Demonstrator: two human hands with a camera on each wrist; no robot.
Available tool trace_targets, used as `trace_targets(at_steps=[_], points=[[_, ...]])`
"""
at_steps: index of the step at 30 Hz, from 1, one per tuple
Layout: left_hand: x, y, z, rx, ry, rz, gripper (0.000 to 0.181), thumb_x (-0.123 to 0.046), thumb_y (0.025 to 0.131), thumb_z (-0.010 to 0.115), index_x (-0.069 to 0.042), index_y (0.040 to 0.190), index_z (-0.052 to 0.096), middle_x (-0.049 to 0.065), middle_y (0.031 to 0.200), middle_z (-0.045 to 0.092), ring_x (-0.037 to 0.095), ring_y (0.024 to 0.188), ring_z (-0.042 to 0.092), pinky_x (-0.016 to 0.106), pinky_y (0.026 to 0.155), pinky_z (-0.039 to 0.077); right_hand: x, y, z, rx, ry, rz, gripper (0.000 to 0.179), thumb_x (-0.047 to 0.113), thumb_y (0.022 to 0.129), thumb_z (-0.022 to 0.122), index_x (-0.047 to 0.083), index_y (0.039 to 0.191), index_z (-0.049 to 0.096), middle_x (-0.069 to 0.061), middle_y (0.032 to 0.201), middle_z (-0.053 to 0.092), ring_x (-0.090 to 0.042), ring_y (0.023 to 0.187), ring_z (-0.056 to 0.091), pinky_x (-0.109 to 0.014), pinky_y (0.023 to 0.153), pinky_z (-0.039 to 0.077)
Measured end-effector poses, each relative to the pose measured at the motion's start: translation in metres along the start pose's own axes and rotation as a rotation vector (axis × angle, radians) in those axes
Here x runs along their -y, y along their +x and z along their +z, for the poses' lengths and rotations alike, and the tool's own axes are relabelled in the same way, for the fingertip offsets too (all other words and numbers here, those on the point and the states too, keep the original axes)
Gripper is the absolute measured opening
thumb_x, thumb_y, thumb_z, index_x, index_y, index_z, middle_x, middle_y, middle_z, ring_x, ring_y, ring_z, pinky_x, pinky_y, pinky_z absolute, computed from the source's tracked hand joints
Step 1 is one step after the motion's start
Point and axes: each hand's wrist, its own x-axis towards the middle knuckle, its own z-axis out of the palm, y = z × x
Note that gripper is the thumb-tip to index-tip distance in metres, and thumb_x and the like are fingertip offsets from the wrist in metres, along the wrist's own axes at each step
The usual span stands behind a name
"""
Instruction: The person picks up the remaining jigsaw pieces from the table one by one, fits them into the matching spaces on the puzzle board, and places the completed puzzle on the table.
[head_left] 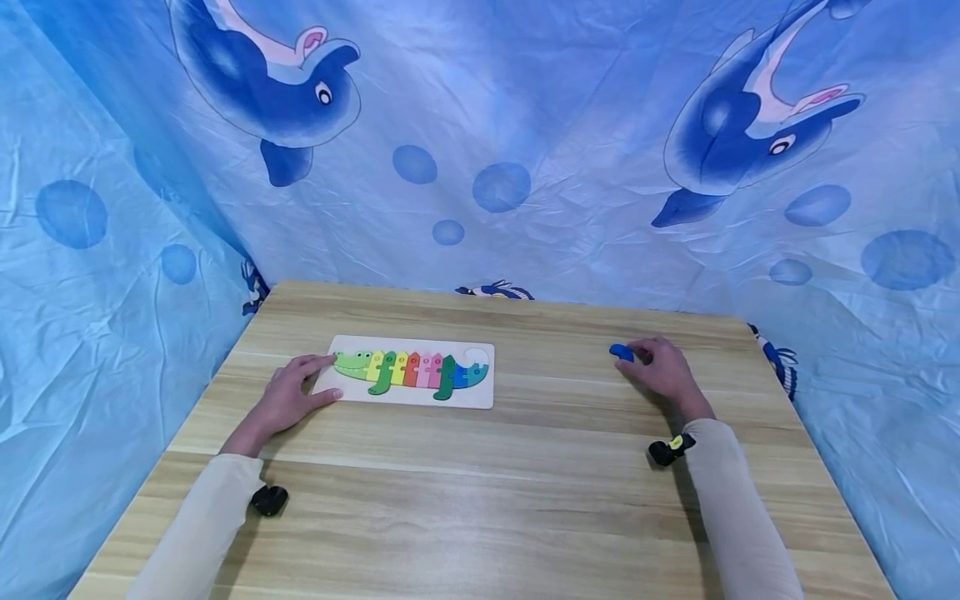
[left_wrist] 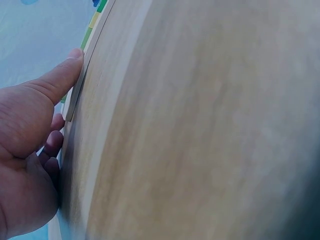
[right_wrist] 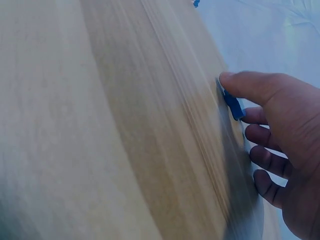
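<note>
A pale wooden crocodile puzzle board (head_left: 405, 345) lies flat on the table. Colourful pieces sit in it: a green head (head_left: 351, 365), several upright body sections, two dark green legs and a blue tail section (head_left: 471, 376). Bare wood shows in a rounded outline above the tail. My left hand (head_left: 288, 396) rests its thumb and index fingertip on the board's left end; in the left wrist view the thumb (left_wrist: 62, 75) lies straight against it. Far to the right, my right hand (head_left: 662, 367) pinches a small blue puzzle piece (head_left: 621, 352) at the tabletop, between thumb and fingertip.
The wood-grain table (head_left: 480, 483) stretches between both hands and toward the front. A blue curtain (head_left: 570, 242) printed with dolphins and bubbles hangs behind it and along both sides. Black wrist cameras (head_left: 270, 500) sit by both cuffs.
</note>
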Motion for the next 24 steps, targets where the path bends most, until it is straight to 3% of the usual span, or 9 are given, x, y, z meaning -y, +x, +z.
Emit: trace_targets(at_steps=[24], points=[[0.0007, 0.0003, 0.0004, 0.011, -0.013, -0.021, 0.077, -0.041, 0.094, 0.075, -0.005, 0.154, 0.044, 0.03, 0.154, 0.035, 0.054, 0.134, 0.031, 0.069, 0.105, 0.022, -0.0016, -0.003, 0.0028, -0.069, -0.008, -0.024, 0.043, 0.038, 0.094, 0.075, -0.002, 0.109, 0.074, -0.02, 0.103, 0.066, -0.034, 0.092, 0.063, -0.05, 0.08, 0.051]])
